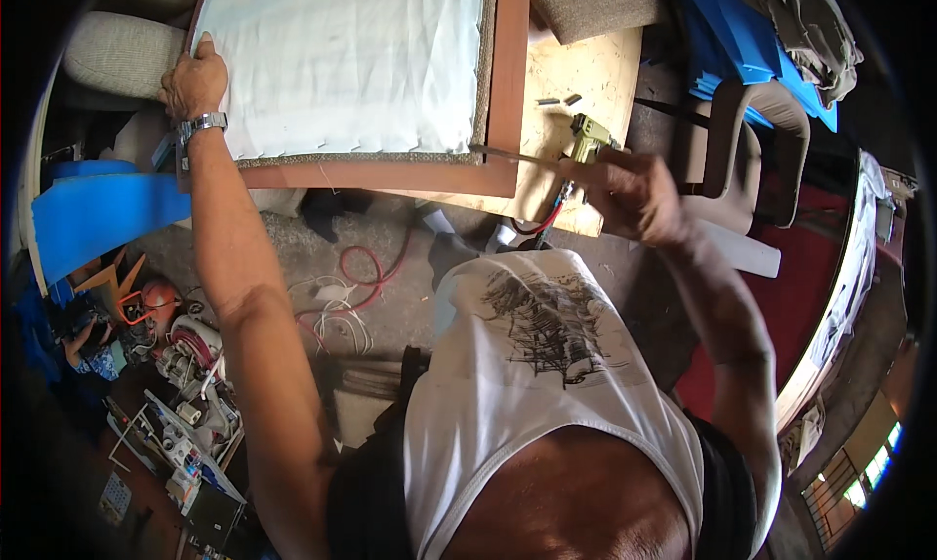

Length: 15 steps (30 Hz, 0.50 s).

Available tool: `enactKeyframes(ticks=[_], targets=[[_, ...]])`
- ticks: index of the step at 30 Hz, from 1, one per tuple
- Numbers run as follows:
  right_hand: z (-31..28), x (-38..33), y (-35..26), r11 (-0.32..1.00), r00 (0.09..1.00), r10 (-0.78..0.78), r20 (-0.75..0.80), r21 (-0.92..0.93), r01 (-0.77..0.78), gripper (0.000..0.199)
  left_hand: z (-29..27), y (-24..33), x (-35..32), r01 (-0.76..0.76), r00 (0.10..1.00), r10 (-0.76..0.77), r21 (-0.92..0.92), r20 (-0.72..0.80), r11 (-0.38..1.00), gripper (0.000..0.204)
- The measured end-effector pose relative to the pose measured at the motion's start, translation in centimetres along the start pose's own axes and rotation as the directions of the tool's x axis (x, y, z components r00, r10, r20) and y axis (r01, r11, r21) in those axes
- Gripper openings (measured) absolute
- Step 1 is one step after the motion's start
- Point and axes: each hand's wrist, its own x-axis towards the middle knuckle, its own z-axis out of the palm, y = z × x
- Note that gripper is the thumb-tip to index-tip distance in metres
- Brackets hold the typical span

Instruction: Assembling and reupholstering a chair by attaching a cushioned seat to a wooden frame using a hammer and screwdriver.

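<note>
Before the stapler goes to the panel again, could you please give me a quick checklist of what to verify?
1. Left hand holds the panel's left edge, on the wooden frame: ok.
2. Right hand grips the green staple gun: ok.
3. White fabric lies flat, no big folds: ok.
4. Gun's nose is on the fabric edge: not ok; it is off the frame's corner, over the workbench.
5. Red air hose free of snags: cannot tell.
6. Staples loaded: cannot tell.

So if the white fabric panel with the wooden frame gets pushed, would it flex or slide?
Likely stiff: the panel has a solid wooden frame. Probably heavy for its size. It may slide on the plywood top, though the left hand presses its edge.
</note>
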Motion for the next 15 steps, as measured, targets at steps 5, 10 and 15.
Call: enactKeyframes(ticks=[5,10,15], targets=[[4.9,-1.4,2.6,0.981,0.960,-0.180,-0.213,-0.108,0.159,0.049,-0.7,-0.4,-0.7,0.002,1.000,-0.002,-0.016,-0.019,1.000,0.068],[3.4,-1.9,-0.1,0.993,0.981,-0.086,-0.174,-0.098,0.070,0.044,-1.9,0.7,-1.7,0.034,0.999,-0.036,-0.076,-0.032,0.997,0.066],[-2.5,0.1,-6.9,0.888,0.995,0.088,-0.052,-0.448,-0.102,0.035,-1.3,-1.0,-1.4,0.035,0.998,-0.037,-0.042,-0.050,0.999,0.064]])
